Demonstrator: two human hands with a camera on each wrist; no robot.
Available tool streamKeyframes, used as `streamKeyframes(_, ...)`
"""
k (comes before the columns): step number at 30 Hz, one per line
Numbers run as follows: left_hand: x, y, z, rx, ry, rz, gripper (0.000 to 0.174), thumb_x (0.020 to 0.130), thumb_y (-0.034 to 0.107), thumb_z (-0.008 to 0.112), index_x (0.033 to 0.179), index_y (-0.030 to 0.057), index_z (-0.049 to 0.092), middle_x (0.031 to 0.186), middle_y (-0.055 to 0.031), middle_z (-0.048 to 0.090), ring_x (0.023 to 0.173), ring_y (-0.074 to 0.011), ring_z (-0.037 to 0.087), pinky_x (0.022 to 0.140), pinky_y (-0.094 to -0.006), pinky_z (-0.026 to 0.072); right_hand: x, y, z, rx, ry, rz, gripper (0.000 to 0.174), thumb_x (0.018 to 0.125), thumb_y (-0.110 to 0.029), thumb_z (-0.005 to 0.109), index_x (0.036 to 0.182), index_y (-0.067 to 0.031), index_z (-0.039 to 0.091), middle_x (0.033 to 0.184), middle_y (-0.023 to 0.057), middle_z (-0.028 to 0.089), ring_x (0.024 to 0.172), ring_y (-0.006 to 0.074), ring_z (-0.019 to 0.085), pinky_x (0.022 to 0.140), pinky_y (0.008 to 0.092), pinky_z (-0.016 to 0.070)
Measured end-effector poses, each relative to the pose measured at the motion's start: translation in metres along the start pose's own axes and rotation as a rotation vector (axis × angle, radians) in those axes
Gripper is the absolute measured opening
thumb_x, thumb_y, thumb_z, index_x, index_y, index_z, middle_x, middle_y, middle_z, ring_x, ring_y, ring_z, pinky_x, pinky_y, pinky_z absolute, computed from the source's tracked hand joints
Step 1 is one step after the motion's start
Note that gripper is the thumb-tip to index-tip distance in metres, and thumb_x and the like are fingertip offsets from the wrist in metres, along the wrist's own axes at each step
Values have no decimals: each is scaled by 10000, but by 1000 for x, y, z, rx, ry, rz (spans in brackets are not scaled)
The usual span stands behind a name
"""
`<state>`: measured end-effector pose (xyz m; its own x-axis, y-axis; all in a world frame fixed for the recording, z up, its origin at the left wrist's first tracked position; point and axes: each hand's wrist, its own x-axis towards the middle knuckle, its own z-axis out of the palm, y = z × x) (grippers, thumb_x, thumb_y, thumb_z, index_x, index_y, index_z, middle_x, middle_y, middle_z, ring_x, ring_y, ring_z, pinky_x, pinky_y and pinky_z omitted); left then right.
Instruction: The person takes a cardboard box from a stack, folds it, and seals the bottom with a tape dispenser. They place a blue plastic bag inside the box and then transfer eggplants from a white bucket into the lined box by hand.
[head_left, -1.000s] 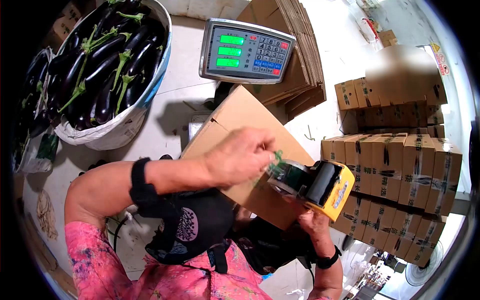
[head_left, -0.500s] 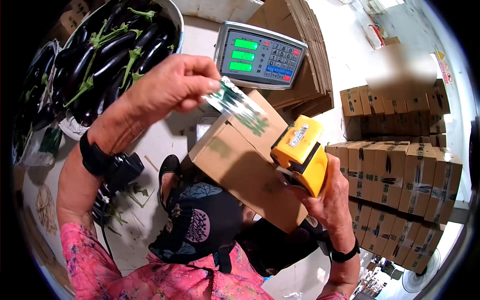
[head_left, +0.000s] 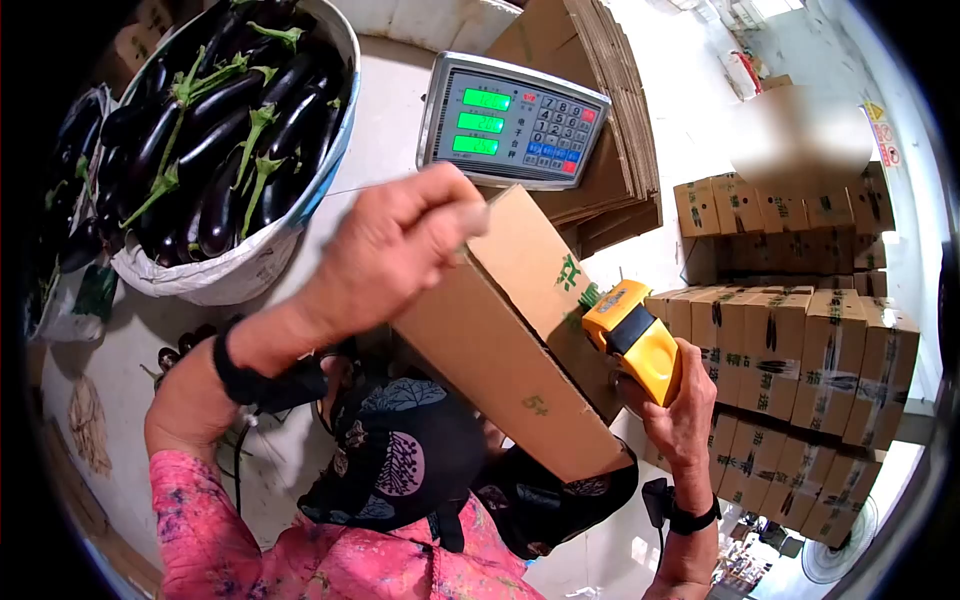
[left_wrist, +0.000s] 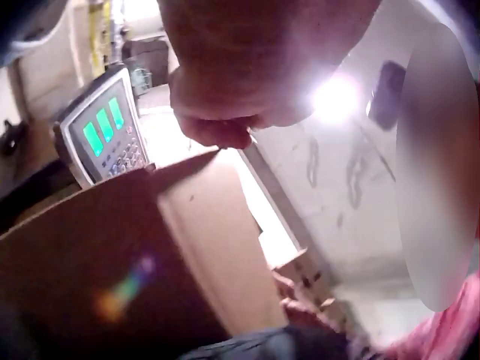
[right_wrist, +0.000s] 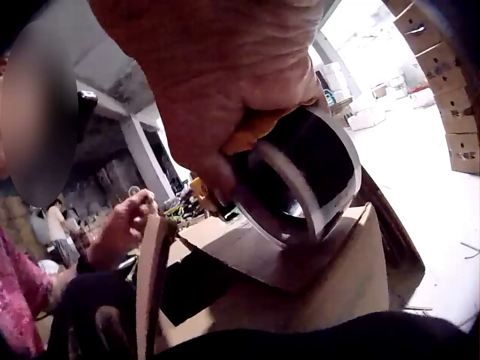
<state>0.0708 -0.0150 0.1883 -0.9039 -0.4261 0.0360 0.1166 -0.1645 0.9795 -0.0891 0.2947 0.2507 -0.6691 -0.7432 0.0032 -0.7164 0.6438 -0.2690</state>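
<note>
A cardboard box (head_left: 500,350) lies tilted over the person's legs, with green print and a dark gap along one edge. The left hand (head_left: 400,240), blurred, is at the box's upper left end with curled fingers; no strip shows in it. In the left wrist view those fingers (left_wrist: 217,133) are right by the box corner (left_wrist: 202,195). The right hand (head_left: 680,405) grips a yellow tape dispenser (head_left: 640,340) at the box's right end. In the right wrist view its tape roll (right_wrist: 300,180) hangs beneath the right hand (right_wrist: 217,75), close above the cardboard (right_wrist: 285,262).
Eggplants (head_left: 215,130) fill a large lined tub (head_left: 215,275) at upper left. A lit scale display (head_left: 515,120) stands behind the box, before stacked flat cardboard (head_left: 625,120). Packed boxes (head_left: 780,350) are piled at right. A blurred shape (head_left: 800,140) covers part of the background.
The left hand has moved down and the clear, green-printed strip it held no longer shows. The box has turned, showing its long side; the dispenser has shifted right and down.
</note>
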Motion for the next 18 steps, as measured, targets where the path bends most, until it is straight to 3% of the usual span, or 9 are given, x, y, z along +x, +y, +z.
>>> streamKeyframes(1,5,-13,7,208,10,233,104,978,121,574,936,29,603,706,40,511,592,-9,444,536,-175,354,-1,4,1,14,17,2,602,711,-217,826,1201,-28,531,983,202,662,898,355,682,822,403,550)
streamKeyframes(3,14,-29,15,356,13,371,100,975,119,583,934,30,605,730,40,530,630,-10,462,561,-184,362,-3,9,4,45,45,3,609,720,-249,835,1202,-29,533,980,198,666,899,349,685,818,402,554)
streamKeyframes(6,10,-19,11,18,52,114,114,937,124,626,893,20,625,718,27,574,674,-46,528,611,-230,443,-8,13,5,114,93,66,619,735,-300,843,1198,-29,536,991,193,670,903,336,691,823,396,558)
streamKeyframes(11,30,-16,-14,168,-203,-141,127,941,150,620,931,23,627,705,27,565,638,-29,503,559,-205,388,-6,11,8,72,107,-13,604,724,-275,841,1190,-28,545,998,199,671,903,348,691,827,396,557)
streamKeyframes(12,39,-28,-18,158,-240,-111,111,943,174,618,929,65,628,681,44,532,591,-29,450,527,-200,338,-6,13,8,76,102,-29,603,719,-259,837,1193,-29,543,997,202,669,905,352,690,828,396,556)
streamKeyframes(16,56,-39,-12,111,-390,-198,100,916,165,653,947,71,638,633,52,516,571,-29,478,519,-220,364,-9,17,9,100,136,-25,588,711,-207,804,1203,-24,539,987,209,666,915,363,684,827,400,549)
streamKeyframes(18,56,-35,-11,318,-371,-150,99,909,156,659,947,69,634,632,50,515,566,-30,481,519,-220,368,-9,19,9,115,143,-26,585,714,-203,801,1203,-21,538,987,208,666,917,361,683,825,400,547)
